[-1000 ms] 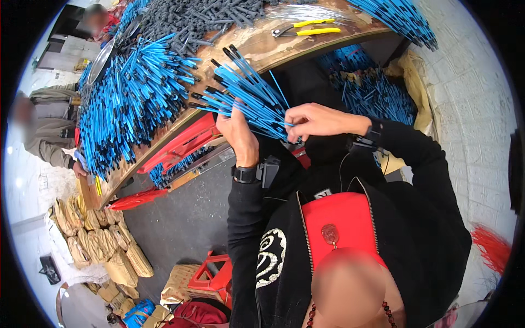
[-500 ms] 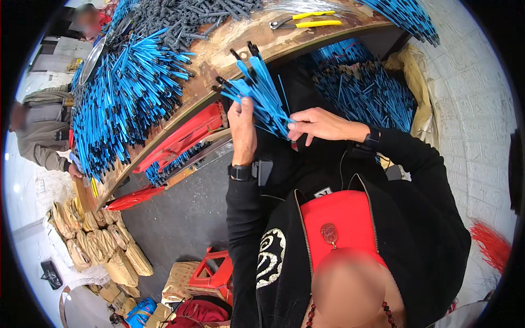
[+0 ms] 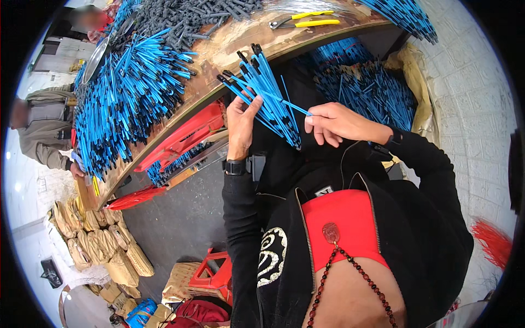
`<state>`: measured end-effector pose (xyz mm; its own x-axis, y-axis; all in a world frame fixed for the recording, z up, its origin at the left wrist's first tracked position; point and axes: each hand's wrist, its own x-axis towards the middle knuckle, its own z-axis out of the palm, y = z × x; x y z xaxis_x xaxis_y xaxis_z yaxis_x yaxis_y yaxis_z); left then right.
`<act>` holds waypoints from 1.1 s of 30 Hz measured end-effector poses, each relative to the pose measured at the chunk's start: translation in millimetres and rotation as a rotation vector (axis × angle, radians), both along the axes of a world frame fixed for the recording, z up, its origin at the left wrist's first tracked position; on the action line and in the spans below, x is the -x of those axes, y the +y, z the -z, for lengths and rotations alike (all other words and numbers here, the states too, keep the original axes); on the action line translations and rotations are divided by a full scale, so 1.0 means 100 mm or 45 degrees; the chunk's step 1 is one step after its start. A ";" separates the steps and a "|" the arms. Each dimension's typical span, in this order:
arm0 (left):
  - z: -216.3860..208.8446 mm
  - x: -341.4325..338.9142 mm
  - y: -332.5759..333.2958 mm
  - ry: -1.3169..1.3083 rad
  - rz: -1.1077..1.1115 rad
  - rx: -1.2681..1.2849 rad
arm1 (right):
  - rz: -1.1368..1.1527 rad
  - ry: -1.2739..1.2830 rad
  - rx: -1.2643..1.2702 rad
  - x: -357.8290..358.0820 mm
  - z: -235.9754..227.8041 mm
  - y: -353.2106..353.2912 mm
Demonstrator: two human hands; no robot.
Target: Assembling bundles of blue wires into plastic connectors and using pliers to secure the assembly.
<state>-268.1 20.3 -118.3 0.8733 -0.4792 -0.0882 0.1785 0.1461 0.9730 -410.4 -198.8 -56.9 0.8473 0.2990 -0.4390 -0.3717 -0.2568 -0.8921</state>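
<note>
My left hand point(image 3: 242, 120) is closed around a fanned bundle of thin blue sticks with black ends point(image 3: 268, 98), held slanting in front of the workbench edge. My right hand point(image 3: 342, 124), to the right of the bundle, pinches the end of a single blue stick point(image 3: 295, 105) between thumb and forefinger. That stick lies crosswise, its other end reaching over the bundle; whether it is tied or just laid across I cannot tell. The other fingers of the right hand are loosely curled.
The wooden workbench point(image 3: 229, 41) carries a heap of blue sticks point(image 3: 128, 98), dark grey fittings point(image 3: 180, 22) and yellow-handled pliers point(image 3: 306, 21). A sack of more sticks point(image 3: 372, 93) stands right. A red stool point(image 3: 213, 273) is behind; another person point(image 3: 41, 131) stands at far left.
My right hand has moved right, away from the bundle, drawing one blue stick's end outward. My left hand keeps its hold, its fingers slightly shifted.
</note>
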 end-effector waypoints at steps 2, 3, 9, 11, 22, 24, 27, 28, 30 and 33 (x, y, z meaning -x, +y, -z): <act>0.02 0.03 -0.04 -0.043 -0.007 0.042 | 0.013 -0.010 -0.123 0.10 -0.20 -0.02; 0.02 0.04 -0.05 -0.059 -0.029 0.045 | 0.031 0.010 -0.209 0.16 -0.28 0.00; 0.08 0.03 -0.05 -0.037 -0.003 0.113 | 0.044 -0.051 -0.285 0.38 -0.44 0.30; 0.08 -0.01 0.02 -0.027 -0.016 0.133 | -0.241 -1.015 0.552 0.26 -0.29 0.39; -0.64 0.33 0.57 -0.090 0.501 0.307 | 0.322 -0.644 -0.783 -0.34 0.16 0.11; -0.73 0.44 0.63 -0.121 0.718 0.260 | 0.245 -0.443 -1.086 -0.18 0.02 0.27; -0.75 0.65 0.66 -0.010 0.763 0.050 | -0.060 -0.539 -0.785 0.10 -0.19 0.42; -0.75 0.68 0.65 0.001 0.780 0.045 | -0.011 -0.441 -0.704 0.12 -0.24 0.46; -0.74 0.75 0.63 0.162 0.675 0.179 | 0.058 -0.313 -0.624 0.12 -0.33 0.46; -0.74 0.75 0.58 0.272 0.602 0.220 | 0.037 -0.218 -0.465 0.01 -0.41 0.40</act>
